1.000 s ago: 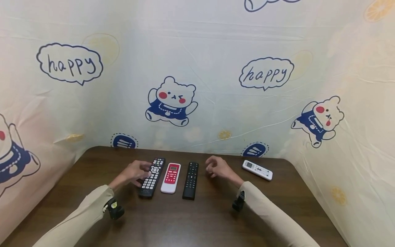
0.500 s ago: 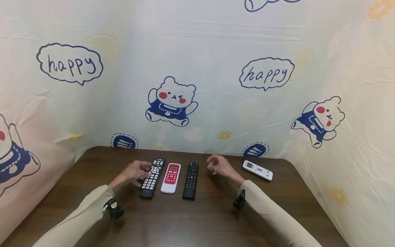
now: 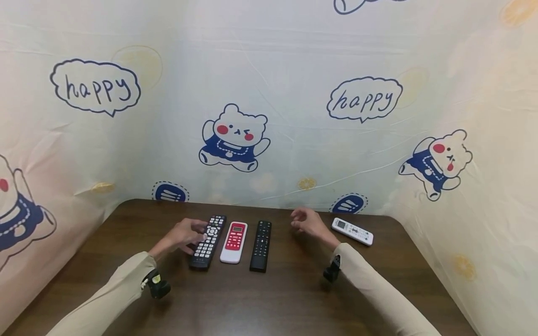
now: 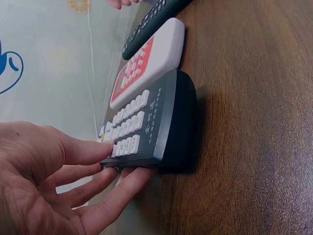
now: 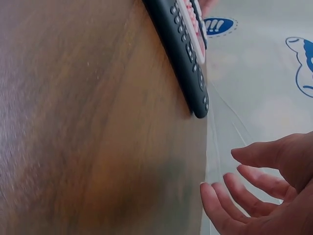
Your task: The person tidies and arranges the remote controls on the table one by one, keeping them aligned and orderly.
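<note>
My left hand (image 3: pixel 185 234) is on a large black remote control (image 3: pixel 208 242) with white buttons. The left wrist view shows the thumb on its button face and the fingers against its side and underside, pinching its edge. Beside it lies a white remote control with a red button panel (image 3: pixel 233 242). A slimmer black remote control (image 3: pixel 260 246) lies to the right of that one. My right hand (image 3: pixel 308 222) hovers between this slim remote and a white remote control (image 3: pixel 352 231) at the right. Its fingers are loosely bent and hold nothing.
The remotes lie on a dark brown wooden table (image 3: pixel 269 303). A pale curtain (image 3: pixel 294 144) printed with bears and speech bubbles hangs behind the table and along both sides. A small black camera is strapped to each wrist.
My right hand has moved to the right, away from the slim black remote and closer to the white one. The left hand and the remotes have stayed in place.
</note>
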A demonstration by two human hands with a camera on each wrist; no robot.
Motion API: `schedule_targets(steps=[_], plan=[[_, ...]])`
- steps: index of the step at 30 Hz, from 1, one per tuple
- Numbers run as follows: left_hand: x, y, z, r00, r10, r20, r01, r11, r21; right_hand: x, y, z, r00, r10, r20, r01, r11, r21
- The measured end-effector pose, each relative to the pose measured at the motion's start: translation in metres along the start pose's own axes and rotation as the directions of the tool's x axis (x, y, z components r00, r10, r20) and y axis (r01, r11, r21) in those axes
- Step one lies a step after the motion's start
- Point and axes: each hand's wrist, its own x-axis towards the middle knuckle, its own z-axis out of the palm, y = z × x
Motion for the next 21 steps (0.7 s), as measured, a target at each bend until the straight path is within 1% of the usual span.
schedule_targets(steps=[3,9,15,19,21], plan=[[0.000,0.000,0.001,1.000,-0.004,-0.001,0.004,1.000,-0.006,0.000,0.001,-0.005,1.000,-0.006,-0.024,0.006,0.999,-0.037],[0.000,-0.001,0.001,1.000,-0.004,-0.001,0.004,1.000,-0.001,-0.002,0.003,-0.013,0.999,-0.009,-0.051,0.005,0.997,-0.079],[0.002,-0.002,0.002,1.000,-0.014,-0.001,0.014,1.000,-0.010,-0.002,0.009,-0.023,0.995,-0.018,-0.099,0.006,0.992,-0.124],[0.002,-0.002,0.001,1.000,-0.004,0.003,0.004,1.000,-0.001,-0.001,0.014,-0.028,0.994,-0.023,-0.106,0.009,0.992,-0.128],[0.001,-0.003,0.001,1.000,-0.004,0.000,0.004,1.000,0.006,-0.002,0.015,-0.030,0.995,-0.013,-0.101,0.000,0.991,-0.131]])
